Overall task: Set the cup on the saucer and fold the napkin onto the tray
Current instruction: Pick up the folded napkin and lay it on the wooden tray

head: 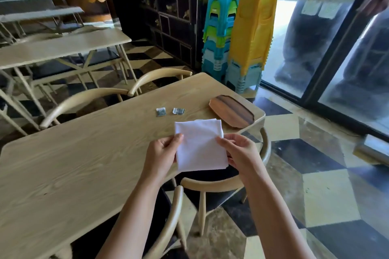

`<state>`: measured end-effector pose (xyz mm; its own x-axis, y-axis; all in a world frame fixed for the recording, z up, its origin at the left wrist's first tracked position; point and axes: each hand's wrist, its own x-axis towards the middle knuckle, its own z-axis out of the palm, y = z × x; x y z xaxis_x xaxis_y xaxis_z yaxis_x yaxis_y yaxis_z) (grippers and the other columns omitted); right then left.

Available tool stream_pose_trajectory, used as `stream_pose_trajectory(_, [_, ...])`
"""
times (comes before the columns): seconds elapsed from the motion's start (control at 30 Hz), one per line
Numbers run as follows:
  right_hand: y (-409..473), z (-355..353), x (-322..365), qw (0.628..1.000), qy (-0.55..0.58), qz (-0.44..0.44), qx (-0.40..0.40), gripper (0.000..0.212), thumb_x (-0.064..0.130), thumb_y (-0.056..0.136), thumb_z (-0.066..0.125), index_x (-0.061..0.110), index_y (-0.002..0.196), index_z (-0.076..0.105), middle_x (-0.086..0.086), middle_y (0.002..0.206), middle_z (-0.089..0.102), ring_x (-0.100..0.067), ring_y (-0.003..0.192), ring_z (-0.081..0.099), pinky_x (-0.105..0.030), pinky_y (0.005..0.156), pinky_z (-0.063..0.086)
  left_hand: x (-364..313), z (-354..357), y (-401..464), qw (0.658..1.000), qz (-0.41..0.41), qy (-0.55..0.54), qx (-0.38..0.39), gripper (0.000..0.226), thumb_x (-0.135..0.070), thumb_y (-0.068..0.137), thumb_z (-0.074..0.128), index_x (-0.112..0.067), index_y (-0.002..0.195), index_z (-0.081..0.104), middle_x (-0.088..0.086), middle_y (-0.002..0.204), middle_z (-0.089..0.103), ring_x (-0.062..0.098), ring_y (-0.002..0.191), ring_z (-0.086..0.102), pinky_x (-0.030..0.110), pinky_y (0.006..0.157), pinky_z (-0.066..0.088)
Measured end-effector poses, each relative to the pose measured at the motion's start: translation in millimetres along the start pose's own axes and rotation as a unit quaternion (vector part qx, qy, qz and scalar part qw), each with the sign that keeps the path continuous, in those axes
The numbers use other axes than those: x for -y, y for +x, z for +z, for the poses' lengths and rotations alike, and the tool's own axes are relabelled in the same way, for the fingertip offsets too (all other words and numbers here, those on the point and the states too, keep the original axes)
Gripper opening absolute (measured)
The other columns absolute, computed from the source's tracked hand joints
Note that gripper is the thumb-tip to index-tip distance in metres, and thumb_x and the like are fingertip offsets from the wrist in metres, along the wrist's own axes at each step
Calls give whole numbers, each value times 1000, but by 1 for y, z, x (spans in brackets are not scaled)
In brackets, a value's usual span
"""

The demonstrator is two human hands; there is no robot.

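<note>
A white napkin (200,145), folded into a rough square, hangs in the air over the near right edge of the wooden table (84,153). My left hand (162,153) pinches its left edge and my right hand (240,151) pinches its right edge. The dark wooden tray (231,112) lies bare at the table's far right corner, just beyond the napkin. No cup or saucer shows in the head view.
Two small packets (161,112) (178,110) lie on the table left of the tray. Wooden chairs (210,187) stand under my arms and at the far side (88,99). Stacked plastic stools (250,33) and a glass door (336,48) are behind the table.
</note>
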<state>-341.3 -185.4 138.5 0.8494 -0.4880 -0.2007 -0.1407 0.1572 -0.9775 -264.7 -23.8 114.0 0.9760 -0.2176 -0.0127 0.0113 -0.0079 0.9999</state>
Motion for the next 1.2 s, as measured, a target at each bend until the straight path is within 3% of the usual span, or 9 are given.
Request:
stream_pose_trajectory(0.1, [17, -32, 7, 1000, -2, -10, -11, 11, 12, 79, 67, 16, 69, 67, 0, 59, 58, -14, 57, 53, -29, 58, 41, 1, 37, 10, 1000, -10, -6, 1, 32, -20, 87, 62, 6, 69, 63, 12, 65, 61, 19, 63, 53, 32, 62, 43])
stream_pose_trajectory(0.23, [53, -88, 19, 999, -31, -21, -5, 12, 11, 79, 67, 16, 68, 66, -9, 66, 57, -20, 62, 53, -31, 58, 41, 5, 97, 28, 997, -47, -50, 32, 25, -15, 86, 61, -14, 63, 70, -3, 60, 69, 8, 54, 62, 21, 52, 52])
stream_pose_trajectory(0.43, [119, -165, 33, 994, -101, -36, 22, 15, 15, 78, 68, 19, 65, 65, 6, 54, 60, -3, 44, 53, -19, 46, 43, 14, 171, 45, 986, -104, -94, 85, 20, -4, 89, 53, -18, 87, 67, -1, 76, 75, 11, 69, 71, 22, 55, 54])
stream_pose_trajectory(0.5, [139, -178, 34, 991, -118, -26, 54, 16, 15, 79, 68, 18, 63, 65, 6, 53, 60, -8, 49, 55, -25, 51, 45, 17, 185, 50, 986, -114, -102, 72, 21, -2, 89, 52, -18, 90, 66, -1, 79, 75, 12, 71, 71, 23, 55, 55])
stream_pose_trajectory(0.63, [177, -190, 32, 988, -95, 15, 121, 16, 10, 81, 64, 16, 66, 68, -3, 65, 67, -11, 57, 65, -22, 52, 54, 24, 203, 66, 987, -124, -95, 29, 22, 0, 89, 52, -17, 91, 66, -4, 76, 75, 11, 69, 71, 24, 56, 56])
stream_pose_trajectory(0.77, [216, -191, 24, 981, -98, 43, 163, 7, 7, 83, 61, 8, 82, 69, -4, 72, 70, -7, 61, 68, -17, 50, 51, 35, 212, 94, 987, -132, -88, -6, 22, -2, 87, 55, -19, 89, 68, -5, 78, 74, 10, 72, 70, 24, 58, 56])
stream_pose_trajectory(0.9, [261, -191, 12, 982, -98, 71, 147, 6, 5, 83, 62, 5, 86, 67, -6, 74, 69, -8, 59, 68, -20, 50, 53, 53, 224, 137, 982, -164, -91, -10, 21, -3, 87, 57, -20, 89, 69, -5, 79, 75, 9, 71, 70, 23, 55, 54])
stream_pose_trajectory(1.0, [297, -191, 2, 980, -128, 92, 119, 5, 3, 83, 61, 6, 83, 66, -7, 72, 66, -15, 61, 63, -27, 60, 55, 66, 236, 176, 979, -186, -85, 9, 20, -3, 86, 58, -19, 90, 69, -1, 87, 73, 10, 73, 70, 24, 56, 55])
stream_pose_trajectory(1.2, [384, -181, -7, 974, -171, 109, 104, 14, 4, 81, 65, 15, 72, 63, -4, 69, 67, -7, 55, 65, -21, 51, 54, 87, 252, 255, 973, -220, -64, 11, 18, -3, 88, 55, -15, 96, 66, 8, 99, 68, 20, 85, 66, 25, 64, 56])
